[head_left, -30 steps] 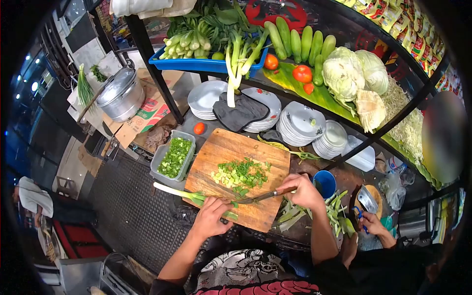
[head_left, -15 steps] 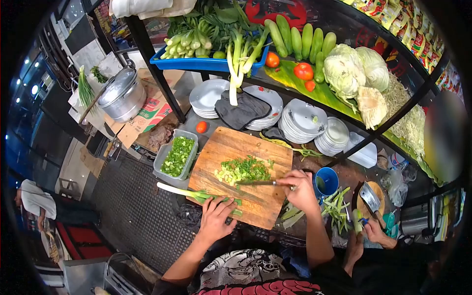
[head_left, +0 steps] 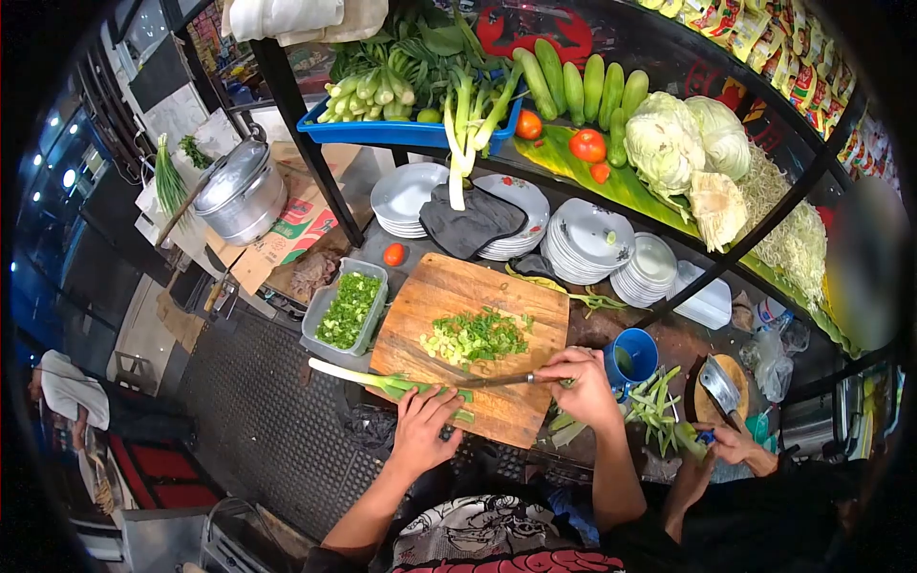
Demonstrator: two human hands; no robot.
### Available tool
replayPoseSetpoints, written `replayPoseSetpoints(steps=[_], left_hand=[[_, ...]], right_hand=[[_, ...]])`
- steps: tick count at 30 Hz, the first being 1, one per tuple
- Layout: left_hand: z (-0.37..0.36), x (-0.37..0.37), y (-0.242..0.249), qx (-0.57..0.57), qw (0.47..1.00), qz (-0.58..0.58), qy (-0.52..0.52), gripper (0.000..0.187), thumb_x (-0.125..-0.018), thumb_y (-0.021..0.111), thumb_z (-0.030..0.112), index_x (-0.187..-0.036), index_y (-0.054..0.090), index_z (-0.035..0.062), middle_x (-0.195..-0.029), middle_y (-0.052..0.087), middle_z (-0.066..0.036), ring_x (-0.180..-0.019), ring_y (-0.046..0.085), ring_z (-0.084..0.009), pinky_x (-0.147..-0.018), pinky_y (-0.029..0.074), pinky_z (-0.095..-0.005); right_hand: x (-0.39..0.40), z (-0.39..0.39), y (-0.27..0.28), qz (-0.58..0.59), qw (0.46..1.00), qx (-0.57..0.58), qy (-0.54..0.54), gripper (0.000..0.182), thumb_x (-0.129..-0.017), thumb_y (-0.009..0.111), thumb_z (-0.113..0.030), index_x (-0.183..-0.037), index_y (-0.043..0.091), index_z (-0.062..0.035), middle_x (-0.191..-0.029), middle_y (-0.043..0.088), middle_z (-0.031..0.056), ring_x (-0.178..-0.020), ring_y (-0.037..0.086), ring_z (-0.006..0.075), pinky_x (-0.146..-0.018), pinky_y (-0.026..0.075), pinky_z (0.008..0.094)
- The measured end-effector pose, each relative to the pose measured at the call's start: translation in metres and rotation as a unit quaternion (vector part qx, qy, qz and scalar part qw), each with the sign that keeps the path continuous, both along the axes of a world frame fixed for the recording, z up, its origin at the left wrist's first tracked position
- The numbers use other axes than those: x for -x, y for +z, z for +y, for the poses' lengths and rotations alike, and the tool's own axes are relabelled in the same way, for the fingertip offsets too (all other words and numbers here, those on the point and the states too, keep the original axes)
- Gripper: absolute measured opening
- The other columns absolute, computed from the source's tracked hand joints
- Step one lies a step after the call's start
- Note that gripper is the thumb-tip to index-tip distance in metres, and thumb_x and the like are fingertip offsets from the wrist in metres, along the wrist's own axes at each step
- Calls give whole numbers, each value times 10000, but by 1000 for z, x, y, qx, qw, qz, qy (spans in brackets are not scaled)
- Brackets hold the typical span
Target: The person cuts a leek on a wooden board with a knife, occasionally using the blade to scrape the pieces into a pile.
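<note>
My left hand (head_left: 427, 426) holds a leek (head_left: 387, 381) down at the near left edge of the wooden cutting board (head_left: 511, 415), fingers bent over its green part. The leek's white end sticks out past the board to the left. My right hand (head_left: 585, 390) is closed round the handle of a knife (head_left: 497, 380), whose blade points left, between the leek and a pile of chopped greens (head_left: 478, 336). Left of the board, a clear plastic container (head_left: 378, 310) holds more chopped greens. A blue mug (head_left: 632, 355) stands close to my right hand.
Stacked plates (head_left: 587, 234) line the counter behind the board, near a tomato (head_left: 394, 254). A blue tray (head_left: 325, 132) of greens, cucumbers and cabbages (head_left: 662, 143) sits on the shelf above. At right, a co-worker's hands (head_left: 731, 444) hold a green vegetable near a cleaver (head_left: 718, 384).
My right hand has drawn the knife nearer, away from the chopped pile and toward the leek. My left hand stays on the leek. The co-worker's hands have shifted, with the vegetable now tilted.
</note>
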State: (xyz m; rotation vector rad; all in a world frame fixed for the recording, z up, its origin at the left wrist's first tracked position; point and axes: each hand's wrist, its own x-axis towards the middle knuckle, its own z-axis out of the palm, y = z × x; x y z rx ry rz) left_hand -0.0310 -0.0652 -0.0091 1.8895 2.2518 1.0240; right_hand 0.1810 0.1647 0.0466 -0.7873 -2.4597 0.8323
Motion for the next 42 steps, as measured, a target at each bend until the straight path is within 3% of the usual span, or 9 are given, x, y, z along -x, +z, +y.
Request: replayPoseSetpoints(steps=[11,14,18,24,28,32,39,40,42], left_hand=[[-2,-3,0,-12,1000,-8,4,615,-738,804,168,-1337,678,115,-1322,608,-104,-1337,564,-311,-1212,330,-536],[-2,2,3,-1,1000,1,-14,649,-736,810,179,-1362,657,105,-1345,602,-100,-1339,557,-307,-1211,327,-530],[-3,12,16,34,998,18,-56,672,-738,816,227,-1374,647,95,-1383,595,-95,-1322,551,-294,-1190,327,-514],[5,31,36,70,989,23,-132,674,-764,815,295,-1378,647,71,-1372,609,-96,-1270,541,-297,-1140,328,-497],[7,45,33,64,981,32,-180,687,-778,812,308,-1390,634,51,-1405,608,-95,-1280,533,-296,-1120,327,-485],[7,50,34,71,975,50,-204,679,-820,804,330,-1413,623,54,-1419,608,-105,-1283,531,-298,-1100,333,-477],[17,49,21,-26,985,19,-171,297,-925,755,244,-1180,784,93,-1166,743,-37,-1065,619,-241,-941,394,-409],[20,49,19,-32,986,15,-160,259,-921,763,240,-1137,804,101,-1130,754,-28,-1038,623,-237,-923,399,-402],[24,47,14,-64,989,2,-136,179,-906,783,228,-1038,829,116,-1058,763,-5,-983,623,-224,-889,402,-392]], right_hand=[[21,-19,-5,-20,999,23,-42,334,-770,755,-2,-1033,856,-183,-1023,731,5,-954,672,208,-1065,332,366],[22,-24,1,-4,996,15,-90,347,-777,739,37,-1053,849,-143,-1025,733,37,-946,699,215,-1035,422,362],[3,-44,4,127,972,182,-82,394,-869,751,6,-1258,769,-61,-1051,737,121,-941,724,197,-803,557,304],[-21,-152,-10,145,958,217,-116,561,-963,743,-47,-1496,568,-30,-1291,729,127,-1185,656,170,-1033,499,304],[-5,-226,-5,90,935,273,-207,556,-989,665,-12,-1528,530,-19,-1215,736,122,-1128,646,120,-993,510,294],[19,-264,-10,64,955,164,-239,591,-993,637,-40,-1566,507,-96,-1063,715,243,-930,715,429,-823,566,421],[27,-285,10,46,940,136,-309,619,-979,641,0,-1574,503,-101,-926,669,199,-785,670,401,-731,550,413],[27,-287,16,58,936,157,-310,597,-993,606,28,-1574,488,-45,-923,629,125,-740,565,190,-728,492,295],[20,-291,9,40,928,173,-328,593,-989,603,32,-1568,496,-41,-958,649,125,-763,577,181,-739,496,288]])
